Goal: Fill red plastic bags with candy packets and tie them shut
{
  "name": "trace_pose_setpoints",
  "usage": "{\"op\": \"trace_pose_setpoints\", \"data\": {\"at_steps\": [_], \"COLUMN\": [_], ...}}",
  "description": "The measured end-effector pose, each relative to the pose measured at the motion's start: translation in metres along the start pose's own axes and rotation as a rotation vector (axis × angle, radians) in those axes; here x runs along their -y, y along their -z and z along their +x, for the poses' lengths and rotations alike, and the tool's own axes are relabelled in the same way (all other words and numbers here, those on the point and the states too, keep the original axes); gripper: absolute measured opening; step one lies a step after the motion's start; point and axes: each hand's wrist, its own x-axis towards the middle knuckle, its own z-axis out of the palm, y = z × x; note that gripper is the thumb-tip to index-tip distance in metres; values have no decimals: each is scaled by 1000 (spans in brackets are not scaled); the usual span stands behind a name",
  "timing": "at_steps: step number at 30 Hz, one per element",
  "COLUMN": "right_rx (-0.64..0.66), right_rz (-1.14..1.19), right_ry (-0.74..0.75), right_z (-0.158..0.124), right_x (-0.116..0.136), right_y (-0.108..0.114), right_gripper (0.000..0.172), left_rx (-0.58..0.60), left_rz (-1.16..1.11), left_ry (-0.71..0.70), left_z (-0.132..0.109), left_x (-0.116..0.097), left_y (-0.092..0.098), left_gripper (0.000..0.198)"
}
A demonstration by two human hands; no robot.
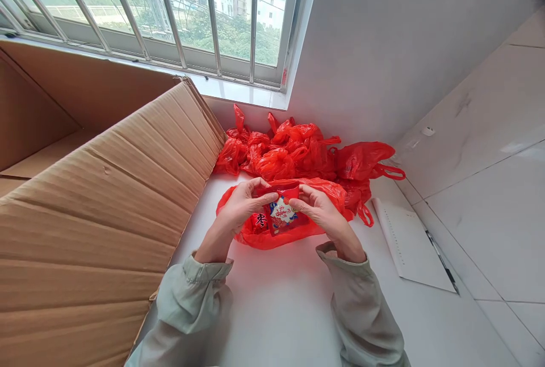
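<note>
Between my two hands is a small red printed snack packet (284, 214) with a white and blue label. My left hand (247, 203) pinches its upper left edge, thumb in front. On the other side my right hand (317, 207) grips the upper right edge, its thumb on the packet's face. Under and around the packet spreads an open red plastic bag (259, 240) lying on the white tabletop (276, 304). Another red packet (259, 222) with dark lettering lies in the bag, partly covered by the held packet and my left hand.
Several knotted red plastic bags (281, 154) are heaped against the wall behind. A large open cardboard box (140, 185) takes up the left side. To the right lie a white notebook (409, 242) and a pen (443, 262) by the tiled wall. A barred window (191, 21) stands above.
</note>
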Motion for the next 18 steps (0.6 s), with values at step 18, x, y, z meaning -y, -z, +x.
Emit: {"op": "trace_pose_setpoints", "data": {"at_steps": [18], "right_rx": [75], "right_rz": [-137], "right_ry": [-18], "right_z": [-7], "right_x": [3], "right_y": [7], "right_gripper": [38], "left_rx": [-14], "left_rz": [198], "left_ry": [-115], "left_z": [-3], "left_x": [-4], "left_y": [0], "left_gripper": [36]}}
